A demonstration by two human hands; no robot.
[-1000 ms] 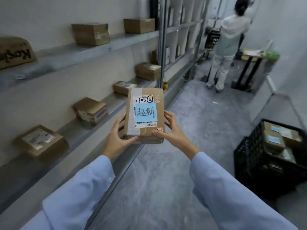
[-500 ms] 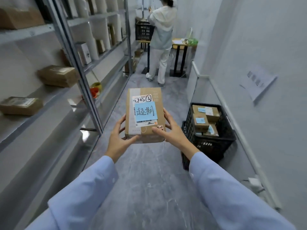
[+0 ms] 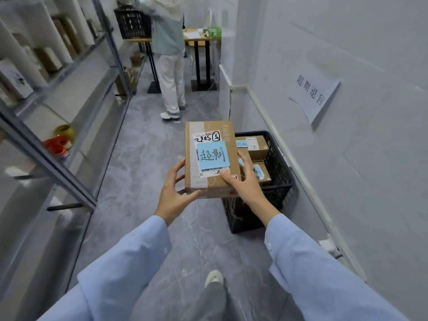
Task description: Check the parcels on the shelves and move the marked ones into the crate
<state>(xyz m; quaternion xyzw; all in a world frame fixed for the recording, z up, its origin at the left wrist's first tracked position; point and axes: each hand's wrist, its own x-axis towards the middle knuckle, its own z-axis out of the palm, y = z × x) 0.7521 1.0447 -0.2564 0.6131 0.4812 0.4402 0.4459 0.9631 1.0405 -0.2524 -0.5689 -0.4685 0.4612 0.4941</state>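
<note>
Cardboard parcel [image 3: 209, 158] with its blue note [image 3: 213, 155] at centre frame: our left hand [image 3: 172, 193] and right hand [image 3: 245, 184] grip its near corners, above the black crate [image 3: 276, 181].

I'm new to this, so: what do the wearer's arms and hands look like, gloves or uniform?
No gloves: the left hand and right hand are bare. The left sleeve and right sleeve are long, light blue, each cuff with a small white button.
</note>
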